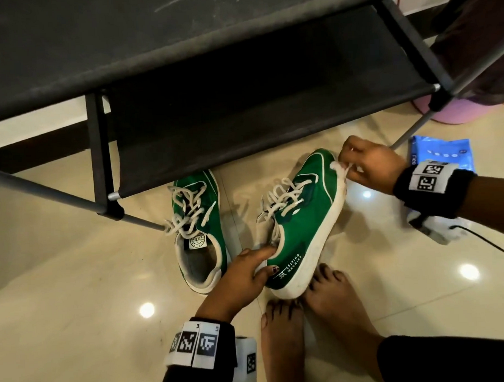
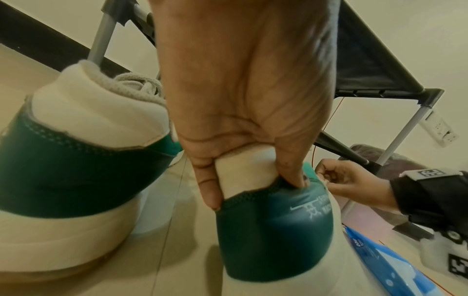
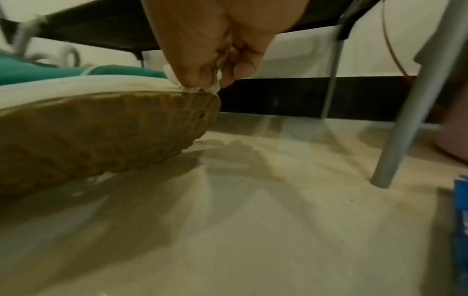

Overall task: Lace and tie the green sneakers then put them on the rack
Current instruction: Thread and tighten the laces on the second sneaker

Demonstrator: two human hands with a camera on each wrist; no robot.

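Note:
Two green sneakers with white soles and loose white laces are on the tiled floor in front of the black rack [image 1: 242,105]. The left sneaker [image 1: 199,229] stands flat, its toe under the lowest shelf. The right sneaker [image 1: 300,217] is tipped onto its side, showing its brown sole [image 3: 101,136]. My left hand [image 1: 269,260] grips its heel collar [image 2: 248,172], thumb inside and fingers outside. My right hand [image 1: 345,166] pinches a small crumpled white wad [image 3: 214,84] against the toe's rim. Whether the wad is a wipe or a lace end I cannot tell.
A blue packet [image 1: 441,155] lies on the floor to the right, beside the rack's grey leg [image 3: 405,120]. Two bare feet [image 1: 314,303] rest just behind the tipped sneaker. A pink object [image 1: 456,112] and a black cable [image 1: 490,245] are further right.

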